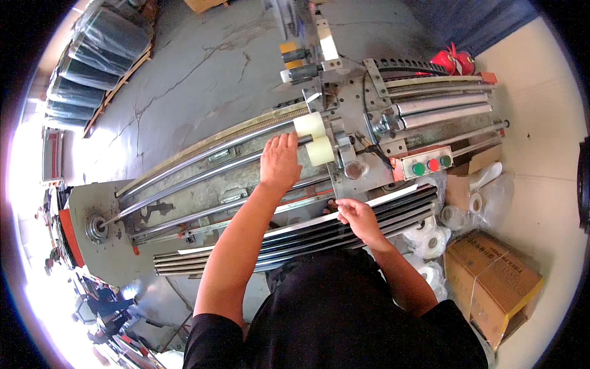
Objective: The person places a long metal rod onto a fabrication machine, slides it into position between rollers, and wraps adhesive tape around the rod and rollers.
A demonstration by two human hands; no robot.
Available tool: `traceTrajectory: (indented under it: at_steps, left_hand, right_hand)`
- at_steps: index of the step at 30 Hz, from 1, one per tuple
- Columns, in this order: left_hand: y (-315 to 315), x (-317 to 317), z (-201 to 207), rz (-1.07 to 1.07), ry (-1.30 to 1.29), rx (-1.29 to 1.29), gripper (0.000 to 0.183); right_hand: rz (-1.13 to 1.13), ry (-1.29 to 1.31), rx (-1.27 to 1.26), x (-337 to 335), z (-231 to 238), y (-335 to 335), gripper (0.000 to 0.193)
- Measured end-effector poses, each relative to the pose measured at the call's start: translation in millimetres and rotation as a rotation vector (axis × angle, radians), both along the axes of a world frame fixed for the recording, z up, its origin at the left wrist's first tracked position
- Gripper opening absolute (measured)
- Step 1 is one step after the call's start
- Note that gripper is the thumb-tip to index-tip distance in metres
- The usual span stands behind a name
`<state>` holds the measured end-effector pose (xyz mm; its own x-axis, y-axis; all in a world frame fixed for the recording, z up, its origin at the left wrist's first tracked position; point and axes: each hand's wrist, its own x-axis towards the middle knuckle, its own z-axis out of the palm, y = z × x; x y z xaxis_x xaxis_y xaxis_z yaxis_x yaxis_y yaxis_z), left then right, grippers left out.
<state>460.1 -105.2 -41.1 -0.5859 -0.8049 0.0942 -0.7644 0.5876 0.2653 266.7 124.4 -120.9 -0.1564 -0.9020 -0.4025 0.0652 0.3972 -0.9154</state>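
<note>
The left hand [281, 161] lies palm down with fingers bent over a long steel rod [196, 183], just left of two pale rollers [319, 151] on the machine's metal carriage [351, 101]; whether it grips the rod I cannot tell. The right hand [357, 218] is partly closed, thumb and fingers drawn together beside the row of dark rods [295, 238] nearest the person; anything pinched there is too small to make out. A button box [425, 158] sits beyond it, to the right
</note>
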Motion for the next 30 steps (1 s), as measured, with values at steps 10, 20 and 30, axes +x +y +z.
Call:
traceTrajectory:
  at_steps: [10, 20, 30]
  left_hand:
    - [4.9, 1.7, 7.4, 0.021, -0.086, 0.043, 0.087]
    - [1.6, -3.5, 9.3, -0.011, -0.152, 0.064, 0.092]
    - [-33.4, 10.1, 12.2, -0.053, 0.038, 0.32, 0.093]
  right_hand:
    - [0.011, 1.174, -0.122, -61.9, 61.9, 16.1, 0.009]
    - [0.33, 1.192, -0.442, -114.6, -28.6, -56.1, 0.055]
    - [0.366, 1.506, -0.579, -126.4, -57.8, -68.3, 0.035]
